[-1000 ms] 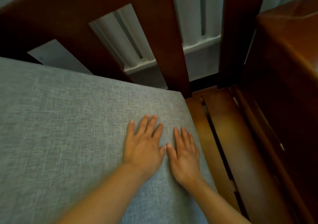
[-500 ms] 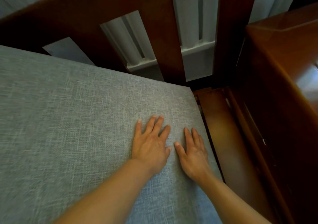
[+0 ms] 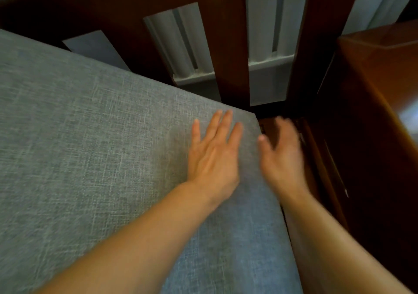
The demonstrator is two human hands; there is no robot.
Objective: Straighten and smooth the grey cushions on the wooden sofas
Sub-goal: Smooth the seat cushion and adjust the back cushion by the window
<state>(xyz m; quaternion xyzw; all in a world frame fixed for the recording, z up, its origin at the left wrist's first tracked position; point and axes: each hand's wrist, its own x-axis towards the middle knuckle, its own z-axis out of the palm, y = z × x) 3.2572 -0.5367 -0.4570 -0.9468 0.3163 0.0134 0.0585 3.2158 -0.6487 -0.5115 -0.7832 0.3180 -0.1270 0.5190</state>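
A grey woven seat cushion (image 3: 95,149) fills the left and middle of the head view, lying on a dark wooden sofa. My left hand (image 3: 213,155) lies flat on it near its far right corner, fingers spread. My right hand (image 3: 281,155) is blurred, open, and hangs over the cushion's right edge, above the gap beside the cushion. Neither hand holds anything.
The sofa's slatted wooden backrest (image 3: 228,51) stands behind the cushion, with pale curtains (image 3: 181,45) showing through the slats. A wooden armrest (image 3: 380,94) rises close on the right. A strip of bare wooden seat frame (image 3: 300,203) runs between cushion and armrest.
Both hands have slid toward the cushion's far right corner. My right hand has left the cushion top and gone over its right edge. The strip of bare frame has narrowed.
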